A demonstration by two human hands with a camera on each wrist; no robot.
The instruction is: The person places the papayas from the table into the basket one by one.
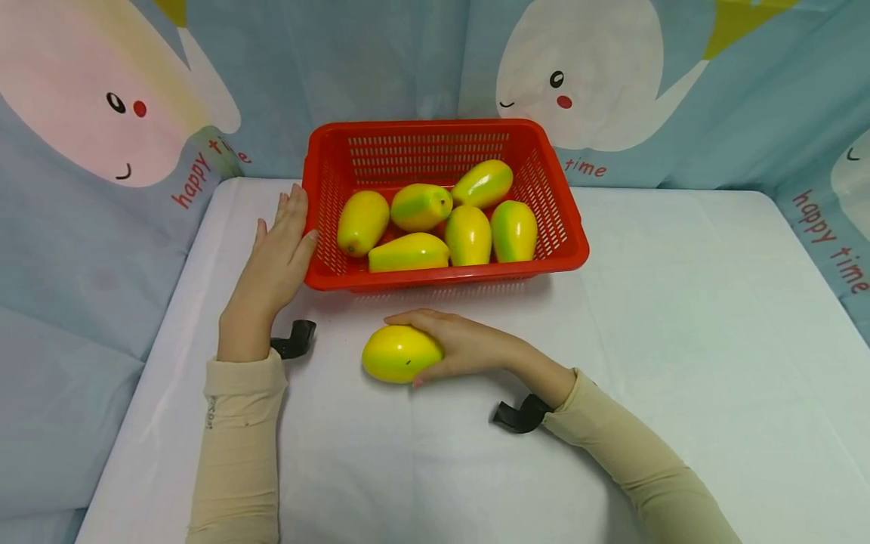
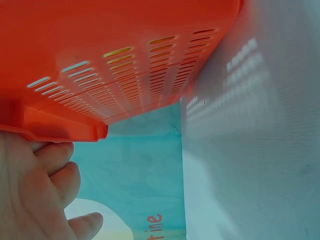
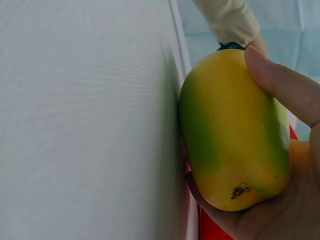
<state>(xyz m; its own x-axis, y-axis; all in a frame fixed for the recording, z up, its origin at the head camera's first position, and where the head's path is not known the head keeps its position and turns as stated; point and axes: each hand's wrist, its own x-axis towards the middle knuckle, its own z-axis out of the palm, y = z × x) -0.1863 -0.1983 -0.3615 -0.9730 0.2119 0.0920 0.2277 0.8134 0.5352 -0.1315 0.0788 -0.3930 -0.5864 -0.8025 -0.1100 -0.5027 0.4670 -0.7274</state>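
Observation:
A yellow-green mango point(image 1: 401, 354) lies on the table in front of the basket, and my right hand point(image 1: 469, 344) grips its right end between thumb and fingers. In the right wrist view, the thumb presses one side of the mango point(image 3: 235, 130) and the fingers wrap the other. The mango appears to touch the tablecloth or sit very close to it. My left hand point(image 1: 272, 261) rests along the left rim of the red plastic basket point(image 1: 445, 279), fingers mostly extended. Seen from the left wrist, the fingers point(image 2: 65, 182) lie at the rim, beside the slotted wall.
Several more mangoes point(image 1: 469, 234) lie inside the basket. A white cloth point(image 1: 680, 340) covers the table. Behind it hangs a blue printed curtain point(image 1: 394, 60). Black curved pieces sit at both wrists, one at the left point(image 1: 295, 340) and one at the right point(image 1: 522, 414).

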